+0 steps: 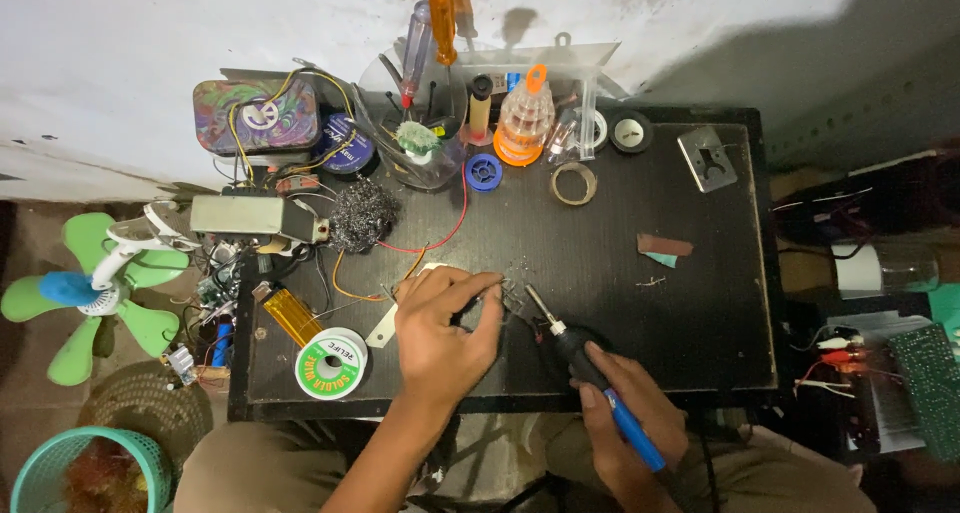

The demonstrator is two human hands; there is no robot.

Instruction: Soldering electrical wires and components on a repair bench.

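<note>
On black table (700, 303) | right hand (630, 423) grips soldering iron (590, 368) | left hand (440, 328) pinches, perhaps wire

- A small black worktable (700, 313) stands against a whitewashed wall (150, 33); light falls brightest on the wall's upper left, while a broad shadow darkens its right side
- A green-bladed fan (95, 293) lies on the dim brown floor (30, 243) at left; a teal plastic basket (70, 468) sits near the bottom corner
- Clutter fills the dark area at right, a green circuit board (925, 378) among it
</note>
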